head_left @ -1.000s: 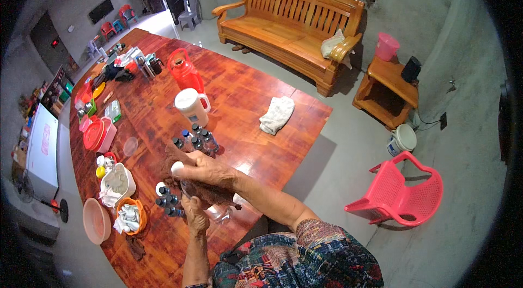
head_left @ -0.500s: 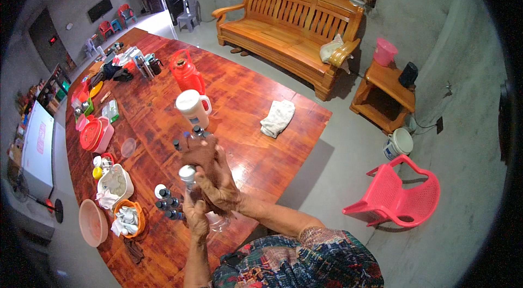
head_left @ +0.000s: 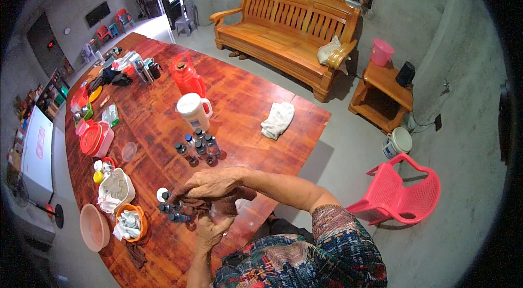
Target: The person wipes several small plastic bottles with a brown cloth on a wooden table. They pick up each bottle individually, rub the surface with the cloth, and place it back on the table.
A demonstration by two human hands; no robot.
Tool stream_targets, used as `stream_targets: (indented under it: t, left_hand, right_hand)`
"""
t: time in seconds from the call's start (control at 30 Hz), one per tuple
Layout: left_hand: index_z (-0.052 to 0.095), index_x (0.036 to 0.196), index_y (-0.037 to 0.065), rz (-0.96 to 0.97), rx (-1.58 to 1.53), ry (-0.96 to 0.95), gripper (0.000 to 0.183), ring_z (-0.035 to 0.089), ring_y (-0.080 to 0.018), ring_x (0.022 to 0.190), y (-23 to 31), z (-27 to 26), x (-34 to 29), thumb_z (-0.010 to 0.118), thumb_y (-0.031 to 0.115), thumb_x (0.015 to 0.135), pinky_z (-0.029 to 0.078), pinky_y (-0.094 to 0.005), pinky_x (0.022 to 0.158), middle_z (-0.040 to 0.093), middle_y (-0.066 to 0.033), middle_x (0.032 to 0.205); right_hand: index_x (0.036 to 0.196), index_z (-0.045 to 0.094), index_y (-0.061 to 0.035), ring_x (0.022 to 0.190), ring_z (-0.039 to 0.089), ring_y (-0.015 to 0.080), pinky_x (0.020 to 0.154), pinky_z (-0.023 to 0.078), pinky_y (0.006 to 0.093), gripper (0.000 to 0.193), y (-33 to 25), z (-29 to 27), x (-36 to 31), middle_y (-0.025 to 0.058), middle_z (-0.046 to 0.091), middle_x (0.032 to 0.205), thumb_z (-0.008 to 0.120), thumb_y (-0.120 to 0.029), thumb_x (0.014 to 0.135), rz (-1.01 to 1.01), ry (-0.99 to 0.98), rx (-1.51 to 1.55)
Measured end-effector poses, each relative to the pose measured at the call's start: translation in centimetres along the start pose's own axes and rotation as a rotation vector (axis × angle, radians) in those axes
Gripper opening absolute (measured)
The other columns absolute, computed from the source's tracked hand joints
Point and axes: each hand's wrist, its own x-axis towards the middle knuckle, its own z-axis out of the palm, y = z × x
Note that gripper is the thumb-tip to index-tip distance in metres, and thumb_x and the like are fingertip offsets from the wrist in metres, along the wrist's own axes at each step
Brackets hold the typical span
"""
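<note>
Near the table's front edge, both hands are closed together around a brown cloth. My right hand (head_left: 215,182) grips the brown cloth (head_left: 243,195) from above, its fingers bent over the top. Below it, my left hand (head_left: 212,230) is closed on a clear bottle (head_left: 223,212), which the cloth and fingers largely cover. Just left of the hands stand a few small dark-capped bottles (head_left: 175,216) and a round white lid (head_left: 162,194). Farther back is a tight group of several similar bottles (head_left: 199,147).
Behind the bottles stand a white lidded jug (head_left: 193,111) and a red thermos (head_left: 188,78). A white folded cloth (head_left: 278,120) lies right. At left are an orange basket (head_left: 143,222), a white basket (head_left: 129,189) and a pink basin (head_left: 93,228). A pink chair (head_left: 397,190) stands right.
My right hand has moved nearer and turned palm-down over the cloth. The bottle's silvery cap, seen before, is now hidden. The back bottle group is uncovered.
</note>
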Motion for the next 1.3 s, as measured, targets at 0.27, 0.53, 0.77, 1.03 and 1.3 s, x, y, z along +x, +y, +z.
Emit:
stream_targets:
  t: [0.27, 0.53, 0.77, 1.03, 1.3]
  left_hand:
    - [0.053, 0.115, 0.001, -0.059, -0.002, -0.125, 0.045, 0.051, -0.0231, 0.102, -6.9, -0.5, -1.9, 0.070, 0.016, 0.076, 0.043, -0.0381, 0.086, 0.052, -0.0104, 0.114]
    - [0.055, 0.112, 0.001, 0.011, -0.301, -0.055, 0.038, 0.054, -0.0185, 0.094, -5.6, 0.1, -1.1, 0.068, 0.012, 0.078, 0.045, -0.0347, 0.081, 0.057, -0.0084, 0.109]
    - [0.059, 0.106, -0.001, 0.083, 0.150, 0.226, 0.046, 0.056, -0.0209, 0.076, -5.4, 1.7, -0.1, 0.075, 0.019, 0.067, 0.046, -0.0322, 0.063, 0.061, -0.0072, 0.087]
    - [0.062, 0.094, 0.005, 0.401, 0.540, 0.126, 0.022, 0.056, -0.0168, 0.090, -4.6, -0.4, -0.2, 0.067, 0.021, 0.079, 0.046, -0.0324, 0.072, 0.061, -0.0085, 0.098]
    - [0.053, 0.109, 0.004, 0.149, -0.005, 0.133, 0.037, 0.054, -0.0170, 0.099, -3.6, -0.6, 0.3, 0.065, 0.026, 0.082, 0.046, -0.0326, 0.082, 0.057, -0.0073, 0.109]
  right_hand:
    - [0.084, 0.054, -0.0056, 0.073, 0.058, 0.0311, 0.056, 0.044, 0.0447, 0.024, -1.5, 4.2, -2.7, 0.0133, 0.057, 0.074, 0.059, -0.027, 0.074, 0.035, 0.289, -0.800]
    - [0.075, 0.053, -0.0128, 0.076, 0.049, 0.0186, 0.060, 0.039, 0.0358, 0.010, -1.5, 4.9, -5.3, 0.0030, 0.048, 0.077, 0.054, -0.023, 0.073, -0.326, 0.468, -1.136]
    - [0.070, 0.054, -0.0077, 0.064, 0.058, 0.0240, 0.046, 0.041, 0.0370, 0.014, 0.0, 2.4, -3.2, 0.0101, 0.055, 0.064, 0.058, -0.021, 0.069, 0.351, 0.234, -0.977]
    - [0.070, 0.050, -0.0110, 0.082, 0.052, 0.0195, 0.081, 0.040, 0.0383, 0.010, -0.8, 3.2, -2.4, 0.0043, 0.050, 0.076, 0.054, -0.020, 0.069, -0.431, 0.456, -1.131]
    - [0.078, 0.059, -0.0090, 0.104, 0.052, 0.0236, 0.087, 0.039, 0.0449, 0.011, -0.9, 6.9, -4.9, 0.0088, 0.057, 0.111, 0.062, -0.014, 0.069, -0.446, 0.614, -0.905]
